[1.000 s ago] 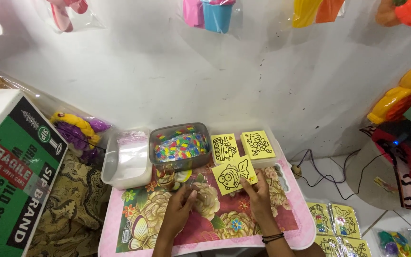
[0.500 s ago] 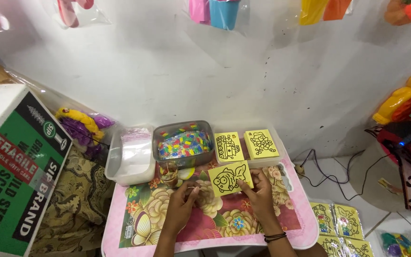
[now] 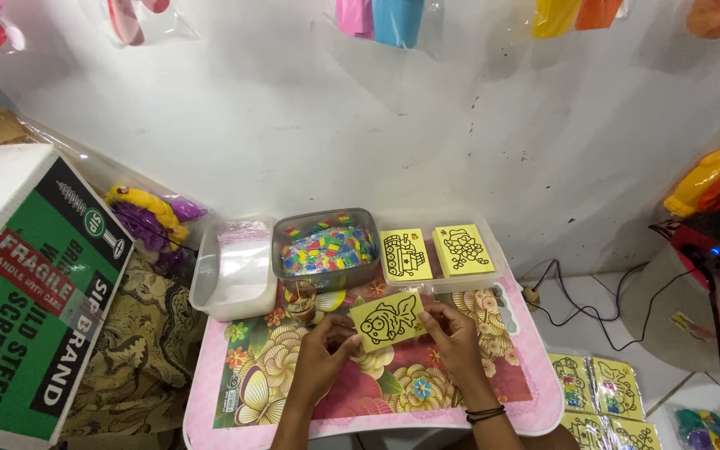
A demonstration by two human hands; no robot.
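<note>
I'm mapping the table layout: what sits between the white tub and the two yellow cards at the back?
A grey tub of coloured pieces, seen in the head view.

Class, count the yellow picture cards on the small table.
3: one card held by both hands, two cards side by side behind it. These may be stacks hiding more.

The yellow card (image 3: pixel 387 320) hides some fingertips; the green box (image 3: pixel 22 308) and hanging toys (image 3: pixel 377 17) are cut off by the edges.
</note>
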